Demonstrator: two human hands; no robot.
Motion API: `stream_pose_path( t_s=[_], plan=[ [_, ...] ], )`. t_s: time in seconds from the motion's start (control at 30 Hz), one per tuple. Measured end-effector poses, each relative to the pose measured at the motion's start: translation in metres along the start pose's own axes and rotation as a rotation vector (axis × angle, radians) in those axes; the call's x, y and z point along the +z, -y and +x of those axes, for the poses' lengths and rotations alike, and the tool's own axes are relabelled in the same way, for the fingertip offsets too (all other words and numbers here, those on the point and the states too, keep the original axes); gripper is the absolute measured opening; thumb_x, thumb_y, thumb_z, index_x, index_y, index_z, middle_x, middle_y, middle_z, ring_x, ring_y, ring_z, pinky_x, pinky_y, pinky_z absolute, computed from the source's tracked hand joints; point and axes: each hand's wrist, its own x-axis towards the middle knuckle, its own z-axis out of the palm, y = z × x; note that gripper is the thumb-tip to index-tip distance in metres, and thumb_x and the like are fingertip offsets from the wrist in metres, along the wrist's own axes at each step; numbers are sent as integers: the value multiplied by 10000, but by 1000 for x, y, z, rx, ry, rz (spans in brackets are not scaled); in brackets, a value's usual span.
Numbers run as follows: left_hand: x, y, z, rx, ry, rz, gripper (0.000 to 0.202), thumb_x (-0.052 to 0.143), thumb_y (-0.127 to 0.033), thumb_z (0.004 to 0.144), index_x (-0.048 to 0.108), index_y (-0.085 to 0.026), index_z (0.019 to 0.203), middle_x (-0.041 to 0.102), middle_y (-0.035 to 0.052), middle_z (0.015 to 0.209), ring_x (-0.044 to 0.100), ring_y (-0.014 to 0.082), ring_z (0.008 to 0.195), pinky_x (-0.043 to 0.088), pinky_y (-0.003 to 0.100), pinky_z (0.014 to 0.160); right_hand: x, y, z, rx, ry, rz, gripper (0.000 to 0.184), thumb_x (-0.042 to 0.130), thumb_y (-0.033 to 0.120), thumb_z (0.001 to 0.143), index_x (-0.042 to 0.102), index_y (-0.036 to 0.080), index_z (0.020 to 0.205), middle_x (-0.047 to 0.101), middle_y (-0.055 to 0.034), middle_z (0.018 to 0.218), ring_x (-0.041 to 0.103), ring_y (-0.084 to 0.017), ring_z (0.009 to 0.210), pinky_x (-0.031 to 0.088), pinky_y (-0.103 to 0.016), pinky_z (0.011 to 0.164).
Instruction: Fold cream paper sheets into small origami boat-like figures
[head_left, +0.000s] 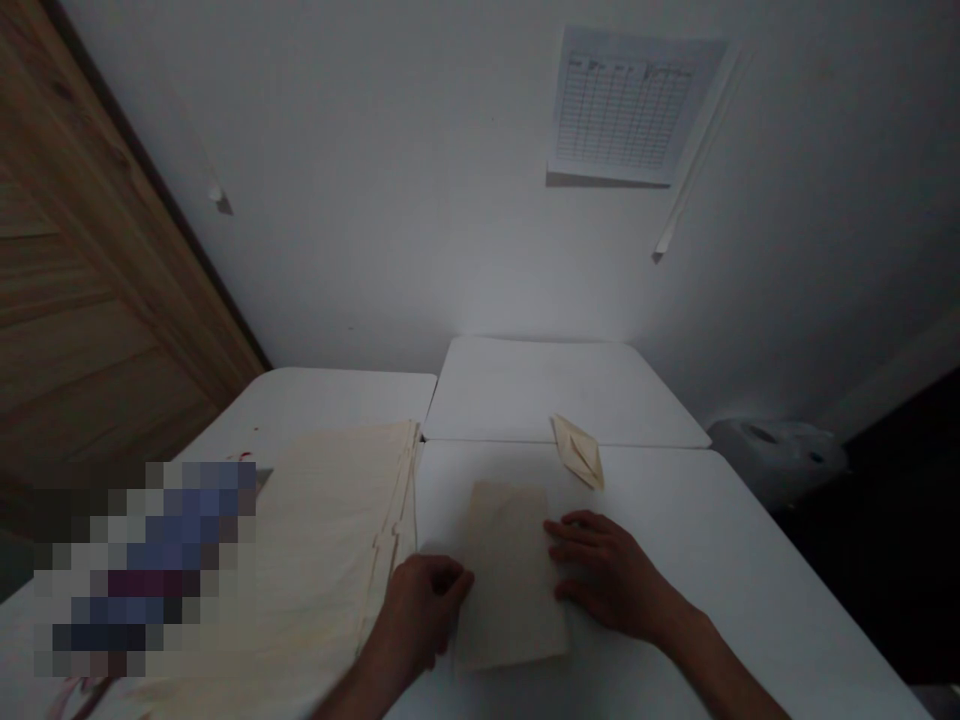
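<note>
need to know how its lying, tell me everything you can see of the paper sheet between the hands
The sheet of paper is a plain, matte, cream-beige rectangle with no visible markings, its long sides running away from the viewer. It lies flat and slightly skewed on the white table top. The fingertips of the right hand rest on its right edge, and the curled left hand is at its left edge.

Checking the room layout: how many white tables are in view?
3: the far table, the left table under the paper stack, and the near table under the left hand and right hand. Another could hide behind the blurred patch.
</note>
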Motion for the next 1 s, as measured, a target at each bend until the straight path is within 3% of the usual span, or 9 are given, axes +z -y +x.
stream_pose_path(
  t_s=[0.4,0.53,0.67,1.0],
  plan=[
    [2,-2,-7,-41,-20,-21,293,490,-356,804,624,-145,651,493,-36,429,417,90,282,288,165,234,10,1,4,-104,-52,-81,152,539,221,893,677,255,947,638,1,1208,560,-221,1094,466,-378,924],
    [3,1,-5,-49,-31,-26,283,495,-340,800,629,-145,646,525,-27,462,410,87,284,279,174,236,12,-4,5,-89,-32,-80,130,553,235,893,678,262,875,644,27,1197,555,-222,1092,463,-377,920],
    [3,1,-5,-33,-20,-41,292,508,-365,798,635,-144,655,527,-26,476,412,83,297,277,174,257,6,-3,3,-71,12,-36,112,598,287,861,676,268,939,623,18,1235,538,-231,1130,449,-389,942],
    [1,0,-6,5,-57,51,316,493,-398,792,648,-165,646,584,1,497,487,119,358,321,200,340,-12,6,-6,48,110,96,565,730,514,688,607,294,1194,521,-30,1356,418,-302,1264,359,-490,1022]
  ],
)
